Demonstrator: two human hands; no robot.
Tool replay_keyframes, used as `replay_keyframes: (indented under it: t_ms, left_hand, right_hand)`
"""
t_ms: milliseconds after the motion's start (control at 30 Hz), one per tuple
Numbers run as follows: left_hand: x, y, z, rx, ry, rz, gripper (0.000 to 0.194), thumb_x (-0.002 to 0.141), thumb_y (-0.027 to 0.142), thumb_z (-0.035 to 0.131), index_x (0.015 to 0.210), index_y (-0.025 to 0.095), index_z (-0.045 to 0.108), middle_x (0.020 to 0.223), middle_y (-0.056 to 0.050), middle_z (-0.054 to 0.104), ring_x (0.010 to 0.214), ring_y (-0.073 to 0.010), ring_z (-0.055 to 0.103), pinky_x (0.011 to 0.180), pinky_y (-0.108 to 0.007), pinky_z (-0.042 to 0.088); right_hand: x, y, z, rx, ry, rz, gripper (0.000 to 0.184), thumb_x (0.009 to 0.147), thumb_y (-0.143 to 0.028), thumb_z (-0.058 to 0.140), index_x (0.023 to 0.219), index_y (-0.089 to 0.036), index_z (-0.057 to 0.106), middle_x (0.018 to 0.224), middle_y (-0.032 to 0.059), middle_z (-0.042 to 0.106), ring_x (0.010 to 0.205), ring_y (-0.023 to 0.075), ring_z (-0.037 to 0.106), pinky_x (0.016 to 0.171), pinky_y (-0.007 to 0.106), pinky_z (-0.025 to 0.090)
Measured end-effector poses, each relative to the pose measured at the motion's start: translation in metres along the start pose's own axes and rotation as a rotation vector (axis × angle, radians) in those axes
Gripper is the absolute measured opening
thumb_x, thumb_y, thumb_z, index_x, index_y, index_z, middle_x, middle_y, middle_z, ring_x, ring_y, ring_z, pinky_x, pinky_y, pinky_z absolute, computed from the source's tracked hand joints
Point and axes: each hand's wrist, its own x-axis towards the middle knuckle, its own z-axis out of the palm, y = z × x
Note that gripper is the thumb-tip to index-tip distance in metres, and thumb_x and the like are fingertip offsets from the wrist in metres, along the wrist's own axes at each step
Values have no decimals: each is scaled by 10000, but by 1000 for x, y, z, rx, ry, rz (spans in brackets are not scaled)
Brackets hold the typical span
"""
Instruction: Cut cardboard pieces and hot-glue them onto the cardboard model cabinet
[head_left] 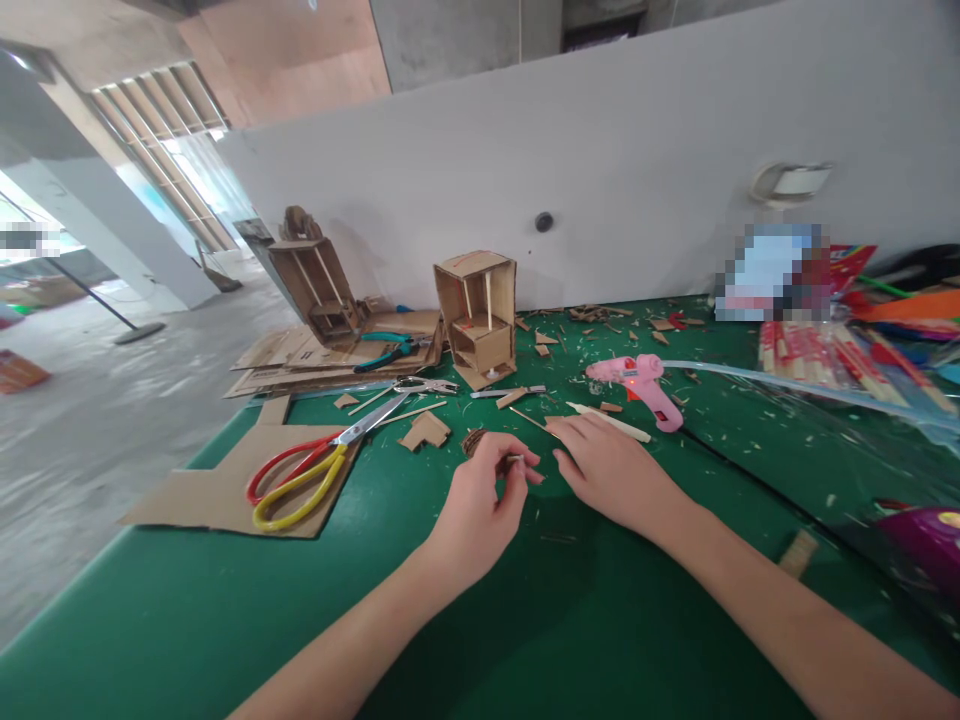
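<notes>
we have a small brown piece (473, 441) at our left hand (480, 505), low over the near middle of the green table (517, 640). our left fingers curl closed round it, thumb against fingertips, and a tiny pale tip shows between them; the rest of the piece is hidden by the hand. our right hand (611, 465) reaches in just beside, palm down, its fingers bent forward near a thin stick (529, 418); we cannot tell whether they grip anything.

just beyond the right hand lies a pale flat strip (628, 429), and past that a pink glue gun (646, 372) rests on its side, its black cord (739, 468) running off to the right. ahead of our hands an open-fronted cardboard cabinet (489, 356) stands upright. to our left, scissors (339, 458) with one red and one yellow handle lie across a cut cardboard sheet (191, 495), near teal-handled pliers (375, 360). behind those, a second cardboard box (294, 285) leans on stacked cardboard (274, 357). red-and-white packets (817, 360) fill the far right, and a white panel (637, 190) rises along the back.
</notes>
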Motion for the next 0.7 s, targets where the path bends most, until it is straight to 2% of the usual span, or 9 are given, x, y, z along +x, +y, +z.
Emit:
replay_keyframes:
  t_ms: [67, 133, 233, 300, 333, 433, 567, 667, 700]
  left_hand:
    - [4, 2, -9, 89, 45, 24, 137, 906, 155, 392, 974, 199, 502, 851, -34, 621, 713, -131, 621, 645, -253, 483]
    - [12, 6, -27, 275, 122, 41, 180, 898, 163, 375, 936, 196, 548, 787, -28, 616, 661, -137, 583, 612, -252, 453]
    - [28, 4, -70, 578, 261, -32, 203, 906, 284, 407, 957, 198, 584, 773, -28, 634, 665, -166, 584, 642, -276, 448]
    - [39, -7, -98, 842, 285, -140, 225, 880, 349, 451, 952, 207, 609, 811, -45, 648, 727, -205, 602, 678, -302, 450]
    - [44, -16, -109, 942, 248, -215, 252, 882, 363, 438, 983, 216, 615, 838, -54, 654, 759, -224, 611, 687, -311, 455]
    - [59, -46, -126, 1183, -7, -349, 350, 905, 317, 365, 1176, 234, 570, 1072, -108, 629, 887, -257, 632, 762, -346, 469]
    - [77, -68, -136, 1234, -60, -406, 396, 894, 278, 343, 1214, 185, 556, 1161, -186, 583, 981, -338, 614, 770, -421, 469]
    - [78, -69, -159, 1244, -86, -476, 514, 857, 458, 418, 1124, 55, 593, 1113, -265, 582, 992, -403, 587, 778, -464, 459]
    - [75, -68, -168, 1232, -119, -484, 577, 842, 524, 427, 1100, 39, 606, 1081, -260, 593, 981, -395, 584, 785, -452, 458]
  right_hand:
    - [-2, 1, -1, -45, -11, -11, 327, 901, -166, 403, 1167, -99, 582, 1165, 150, 643, 1106, 273, 564, 954, 456, 450]
    - [-3, 3, 0, -63, -18, -14, 333, 910, -187, 407, 1179, -99, 583, 1179, 144, 643, 1100, 271, 567, 955, 455, 454]
    - [-4, 4, 0, -74, -40, -21, 331, 915, -205, 419, 1176, -96, 591, 1183, 138, 641, 1073, 270, 578, 940, 448, 472]
    - [-3, 4, 1, -87, -43, -28, 326, 914, -202, 430, 1171, -90, 595, 1197, 139, 632, 1065, 273, 577, 932, 450, 479]
    - [-3, 4, 2, -95, -40, -32, 323, 913, -198, 435, 1169, -86, 597, 1208, 140, 626, 1065, 274, 575, 931, 452, 480]
    - [-1, 4, 4, -112, -26, -42, 303, 908, -189, 448, 1141, -86, 612, 1201, 138, 625, 1037, 274, 580, 915, 453, 489]
    - [0, 5, 6, -117, -25, -46, 284, 905, -186, 452, 1108, -91, 626, 1153, 139, 631, 1003, 276, 587, 890, 458, 497]
    - [-1, 6, 6, -118, -30, -54, 288, 910, -199, 454, 1121, -95, 621, 1165, 139, 623, 1003, 273, 586, 889, 455, 500]
    - [-1, 7, 6, -117, -32, -58, 288, 910, -201, 456, 1122, -96, 621, 1170, 139, 621, 1003, 272, 585, 888, 455, 501]
